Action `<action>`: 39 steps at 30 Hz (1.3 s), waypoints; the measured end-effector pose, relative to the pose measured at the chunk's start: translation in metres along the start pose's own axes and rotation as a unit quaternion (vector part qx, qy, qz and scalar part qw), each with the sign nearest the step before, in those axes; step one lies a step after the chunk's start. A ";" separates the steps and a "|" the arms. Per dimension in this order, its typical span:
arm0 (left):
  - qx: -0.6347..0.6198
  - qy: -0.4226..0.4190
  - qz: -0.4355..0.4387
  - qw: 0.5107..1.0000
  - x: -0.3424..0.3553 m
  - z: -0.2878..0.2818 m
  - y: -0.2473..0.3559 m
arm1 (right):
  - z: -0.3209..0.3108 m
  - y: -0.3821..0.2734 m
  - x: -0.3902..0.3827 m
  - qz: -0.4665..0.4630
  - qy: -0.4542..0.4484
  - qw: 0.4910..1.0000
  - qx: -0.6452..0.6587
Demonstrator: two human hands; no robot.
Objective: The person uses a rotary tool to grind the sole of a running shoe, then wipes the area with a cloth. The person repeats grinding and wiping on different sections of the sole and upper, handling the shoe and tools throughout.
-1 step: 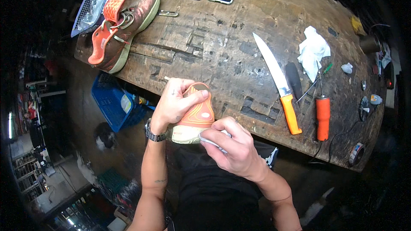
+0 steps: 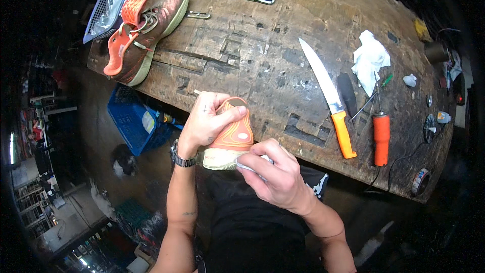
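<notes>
Orange shoe (image 2: 238, 140) in the left fingers (image 2: 232, 117)

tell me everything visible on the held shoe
The held shoe shows its heel: orange upper with curved lighter lines and a pale oval, above a cream, rubbery-looking sole. Beside the wooden table, the left hand's grip clasps its upper; the right hand's grip holds something white at the sole's edge.

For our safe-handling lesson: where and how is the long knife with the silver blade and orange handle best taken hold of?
Probably around the middle of the orange handle, coming from the near side of the wooden bench: the handle lies uncovered, pointing toward the near edge, while the bare, tapering silver blade extends away.
</notes>
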State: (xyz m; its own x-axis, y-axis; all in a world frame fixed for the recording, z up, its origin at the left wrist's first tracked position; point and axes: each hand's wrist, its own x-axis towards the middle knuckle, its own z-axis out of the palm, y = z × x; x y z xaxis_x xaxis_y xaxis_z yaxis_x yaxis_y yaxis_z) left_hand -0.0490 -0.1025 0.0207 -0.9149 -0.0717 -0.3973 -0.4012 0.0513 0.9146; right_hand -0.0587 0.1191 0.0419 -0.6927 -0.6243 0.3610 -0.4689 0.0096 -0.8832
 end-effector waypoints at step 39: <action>0.028 0.026 0.024 0.999 0.000 0.001 -0.005 | 0.001 0.007 -0.023 0.042 0.056 0.998 -0.007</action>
State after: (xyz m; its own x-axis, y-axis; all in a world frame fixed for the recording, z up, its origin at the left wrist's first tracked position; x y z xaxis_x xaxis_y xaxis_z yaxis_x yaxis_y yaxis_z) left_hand -0.0470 -0.1016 0.0162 -0.9303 -0.1194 -0.3469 -0.3598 0.1123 0.9262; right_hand -0.0449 0.1328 0.0271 -0.7862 -0.5296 0.3185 -0.4139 0.0685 -0.9077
